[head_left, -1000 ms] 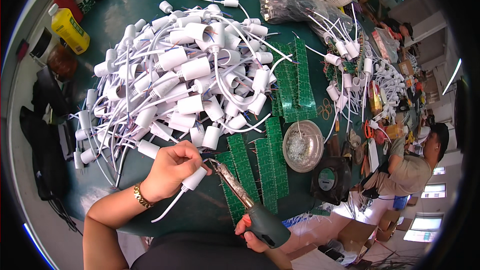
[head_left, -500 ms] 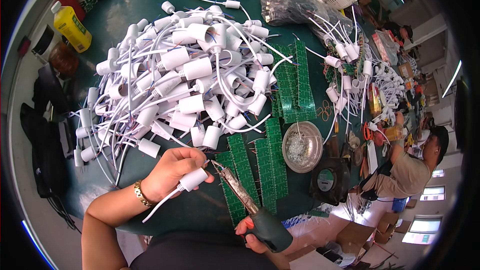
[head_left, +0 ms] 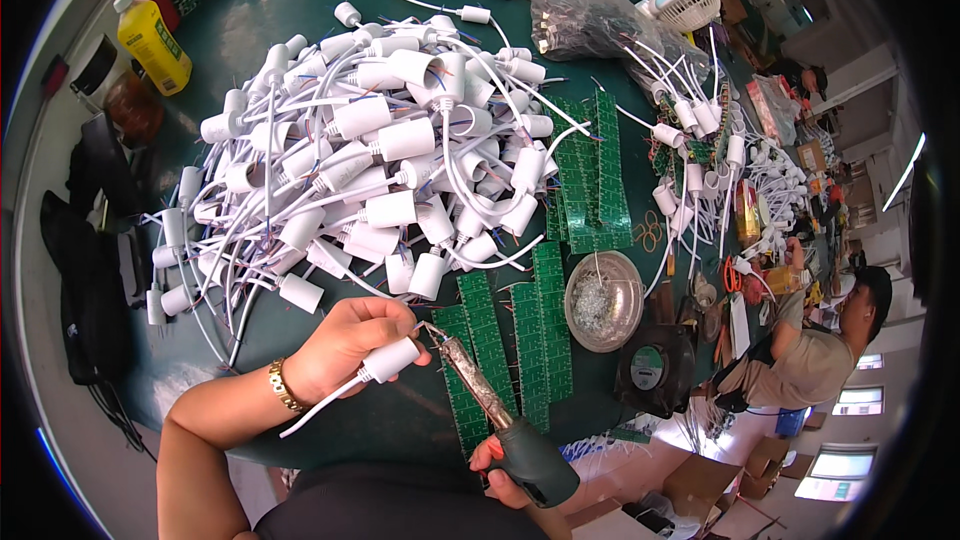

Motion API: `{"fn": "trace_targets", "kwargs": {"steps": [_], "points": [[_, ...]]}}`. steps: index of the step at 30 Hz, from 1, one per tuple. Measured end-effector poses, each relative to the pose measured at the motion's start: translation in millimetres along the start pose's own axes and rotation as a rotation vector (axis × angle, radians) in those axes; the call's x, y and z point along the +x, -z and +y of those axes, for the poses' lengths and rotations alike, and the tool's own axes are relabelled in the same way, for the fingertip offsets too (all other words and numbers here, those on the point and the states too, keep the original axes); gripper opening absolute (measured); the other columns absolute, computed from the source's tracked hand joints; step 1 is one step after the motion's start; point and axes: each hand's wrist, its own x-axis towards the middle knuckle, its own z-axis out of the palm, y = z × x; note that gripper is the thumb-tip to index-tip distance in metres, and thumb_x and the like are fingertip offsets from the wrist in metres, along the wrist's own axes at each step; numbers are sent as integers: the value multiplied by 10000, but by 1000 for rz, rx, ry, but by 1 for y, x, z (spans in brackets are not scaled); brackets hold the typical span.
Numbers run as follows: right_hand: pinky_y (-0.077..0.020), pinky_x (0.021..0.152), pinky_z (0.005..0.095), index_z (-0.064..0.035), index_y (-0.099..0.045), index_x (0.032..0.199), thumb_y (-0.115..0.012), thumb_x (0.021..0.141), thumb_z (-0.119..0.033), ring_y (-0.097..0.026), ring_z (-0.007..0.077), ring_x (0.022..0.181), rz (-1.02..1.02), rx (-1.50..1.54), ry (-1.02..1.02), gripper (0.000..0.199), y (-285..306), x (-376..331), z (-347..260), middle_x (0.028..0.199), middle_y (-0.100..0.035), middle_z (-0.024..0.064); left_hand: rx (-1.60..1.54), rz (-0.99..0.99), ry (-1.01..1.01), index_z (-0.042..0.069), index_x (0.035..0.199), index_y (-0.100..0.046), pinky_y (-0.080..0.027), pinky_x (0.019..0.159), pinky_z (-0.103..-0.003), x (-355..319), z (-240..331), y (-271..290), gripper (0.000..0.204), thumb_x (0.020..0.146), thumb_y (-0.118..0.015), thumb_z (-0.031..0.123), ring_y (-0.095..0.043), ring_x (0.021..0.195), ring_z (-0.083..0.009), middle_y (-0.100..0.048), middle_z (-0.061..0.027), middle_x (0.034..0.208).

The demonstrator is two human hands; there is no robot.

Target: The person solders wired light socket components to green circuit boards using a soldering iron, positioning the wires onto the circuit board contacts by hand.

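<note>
My left hand, with a gold watch band at its wrist, pinches a white plastic end cap with a short white cable. Thin wire ends show at the fingertips. My right hand grips the dark green handle of a soldering iron. The iron's bent tip points up and left and meets the wire ends by my left fingertips; whether they touch is too small to tell. Beyond lies a big heap of similar white end caps with cables. Strips of green circuit board lie beneath and beside the iron.
A round dish of clear bits and a black fan stand to the right. Farther back are a plastic bag, more circuit boards and a yellow bottle. A co-worker sits at the far right.
The view has shifted slightly. The iron's tip is a little nearer my left fingertips, with both hands keeping their holds.
</note>
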Motion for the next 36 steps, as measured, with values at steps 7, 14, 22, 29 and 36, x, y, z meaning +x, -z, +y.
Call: {"fn": "trace_targets", "kwargs": {"steps": [7, 14, 22, 29, 36], "points": [[-501, 752, 362, 40, -479, 1094, -581, 865, -148, -573, 205, 822, -37, -50, -60, 313, 2, 7, -9, 895, -558, 124, 33, 9, -28, 10, 898, -619, -520, 502, -214, -1, 0, 0, 140, 884, -615, 149, -679, 732, -149, -656, -79, 822], [-482, 738, 311, 28, -515, 960, -602, 851, -214, -574, 180, 795, -31, -186, -158, 279, 1, 5, -15, 858, -576, 126, 99, 31, -37, -5, 860, -623, -498, 513, -214, 0, -2, 3, 115, 861, -605, 108, -645, 654, -123, -675, -116, 798], [-484, 708, 292, 30, -549, 946, -612, 833, -167, -582, 165, 770, 36, -164, -188, 236, -1, 7, -19, 841, -598, 116, 132, 22, -56, 14, 817, -586, -530, 500, -239, 2, -3, 3, 111, 867, -606, 111, -667, 712, -174, -650, -126, 775], [-476, 582, 258, 12, -605, 893, -612, 789, -86, -567, 128, 607, 154, -299, -414, 143, -5, 12, -32, 734, -620, 78, 169, 24, -69, 8, 812, -612, -517, 559, -240, 2, -3, 8, 106, 852, -624, 105, -637, 685, -150, -640, -96, 801], [-465, 565, 248, 18, -595, 946, -608, 801, -79, -555, 122, 599, 78, -750, 8, 175, 2, 5, 0, 742, -619, 82, 471, -29, -376, -1, 805, -640, -441, 783, -261, 1, -9, 2, 82, 827, -671, 72, -539, 854, -119, -534, -35, 897]]}}
